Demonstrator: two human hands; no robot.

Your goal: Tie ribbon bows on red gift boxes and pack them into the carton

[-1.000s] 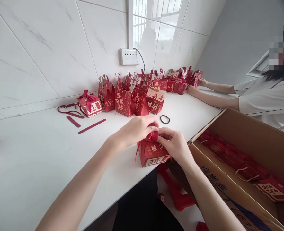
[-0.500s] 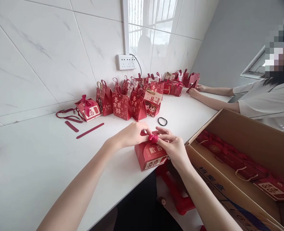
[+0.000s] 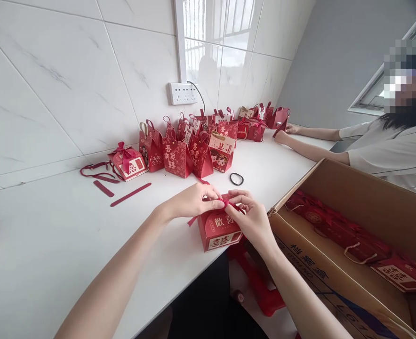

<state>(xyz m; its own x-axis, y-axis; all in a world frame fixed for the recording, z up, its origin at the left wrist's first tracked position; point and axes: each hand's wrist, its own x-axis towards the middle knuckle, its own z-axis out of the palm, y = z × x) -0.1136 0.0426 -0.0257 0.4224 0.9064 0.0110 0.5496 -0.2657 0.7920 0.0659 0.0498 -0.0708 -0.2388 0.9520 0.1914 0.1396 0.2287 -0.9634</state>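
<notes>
A red gift box (image 3: 219, 226) with gold characters and a white front label stands near the table's front edge. On its top, a red ribbon (image 3: 226, 202) is gathered in a knot or bow. My left hand (image 3: 201, 200) pinches the ribbon from the left, and a ribbon tail sticks out under its fingers. From the right, my right hand (image 3: 252, 214) pinches the same ribbon, thumb against the knot and the other fingers curled behind it. The ribbon's far side is hidden by my fingers.
Several red gift boxes (image 3: 175, 157) line the wall. Loose red strips (image 3: 130, 194) and a black hair tie (image 3: 236, 179) lie on the white table (image 3: 70, 254). A cardboard box (image 3: 300, 263) holding red gift boxes stands right. Beyond it, a person's hands (image 3: 285, 134) hold a red box.
The round bunch of ribbon between my fingers has become flatter, and ribbon tails now show at the left and behind my left hand. The box stays in place.
</notes>
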